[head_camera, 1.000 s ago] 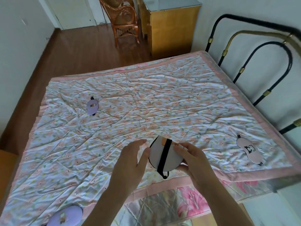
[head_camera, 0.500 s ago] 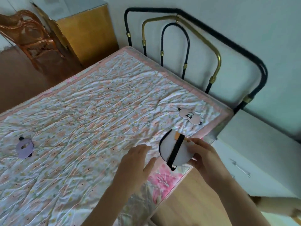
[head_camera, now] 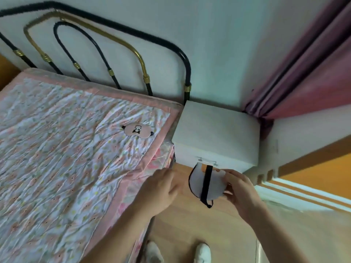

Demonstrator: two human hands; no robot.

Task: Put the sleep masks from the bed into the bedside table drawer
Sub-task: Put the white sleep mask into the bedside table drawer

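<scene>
My right hand (head_camera: 240,190) grips a folded white sleep mask (head_camera: 197,184) with a black strap, held in the air just in front of the white bedside table (head_camera: 218,130). The table's drawer is closed, and its metal handle (head_camera: 207,160) shows right above the mask. My left hand (head_camera: 161,188) hovers beside the mask over the bed's edge, fingers loose and holding nothing. A pink sleep mask with a panda face (head_camera: 137,131) lies flat on the floral bedspread (head_camera: 57,149) near the bed's corner.
A black and brass metal headboard (head_camera: 114,54) stands against the wall behind the bed. Pink curtains (head_camera: 303,73) hang at the right, beside a white ledge. Wooden floor and my white slippers (head_camera: 202,252) lie below.
My view has swung right from the bed to the bedside table. Both hands moved with it, the right one carrying the white mask off the bed toward the drawer front.
</scene>
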